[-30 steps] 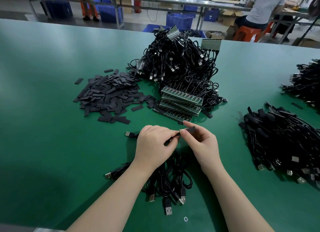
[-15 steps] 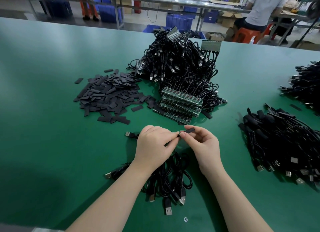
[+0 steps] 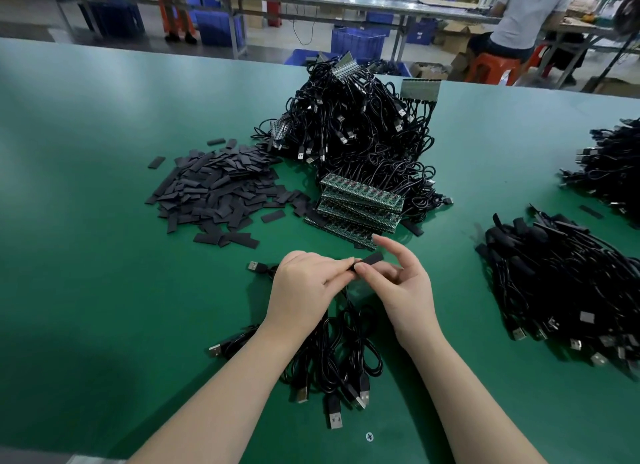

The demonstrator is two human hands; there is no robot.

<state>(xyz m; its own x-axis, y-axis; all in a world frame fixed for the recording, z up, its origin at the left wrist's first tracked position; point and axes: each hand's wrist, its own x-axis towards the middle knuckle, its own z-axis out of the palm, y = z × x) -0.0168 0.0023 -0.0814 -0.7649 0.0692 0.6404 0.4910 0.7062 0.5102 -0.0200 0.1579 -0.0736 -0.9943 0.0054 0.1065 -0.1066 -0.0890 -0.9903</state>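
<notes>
Green table (image 3: 104,255) under us; our left hand (image 3: 304,287) pinches the cable (image 3: 337,352) end, our right hand (image 3: 401,287) pinches the black sleeve (image 3: 370,259) against it, just above the table. We judge this sleeve only partly on; finished pile (image 3: 561,290) at right, big heap (image 3: 363,134) waits

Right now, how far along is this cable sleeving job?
Looks done: a pile of sleeved cables lies to the right. In hand: the left hand pinches a cable end while the right hand holds a black sleeve at it. Left: the big heap of cables behind, a small bundle under the wrists, and many loose sleeves.
</notes>
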